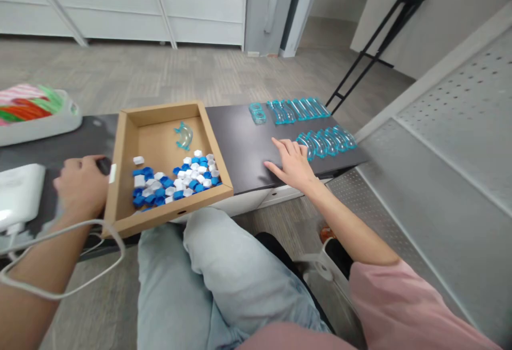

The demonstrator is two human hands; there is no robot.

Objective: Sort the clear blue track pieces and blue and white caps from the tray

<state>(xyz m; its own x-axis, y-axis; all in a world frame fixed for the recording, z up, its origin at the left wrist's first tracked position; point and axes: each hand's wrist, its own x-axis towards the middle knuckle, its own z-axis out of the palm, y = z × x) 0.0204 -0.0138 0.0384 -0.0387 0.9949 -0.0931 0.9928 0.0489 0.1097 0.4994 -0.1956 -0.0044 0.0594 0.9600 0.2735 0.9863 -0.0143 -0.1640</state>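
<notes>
Desk [240, 147] runs dark, with bare room between box [160, 126] and right hand [294, 166]. Box overhangs the near edge, holding blue and white caps [176, 179] and one clear piece [184, 135]. Right hand lies flat, fingers spread, touching the nearer row of teal pieces [326, 141]. Left hand [80, 184] curls beside the box wall; what it grips I cannot tell.

Bright even light, soft shadows (edges warped)

No legible text, labels, brands or numbers anywhere in view. Cardboard tray [160, 142], white device [18, 192] and the small white tag [112, 173] on the tray's edge all read blank at this resolution.
</notes>
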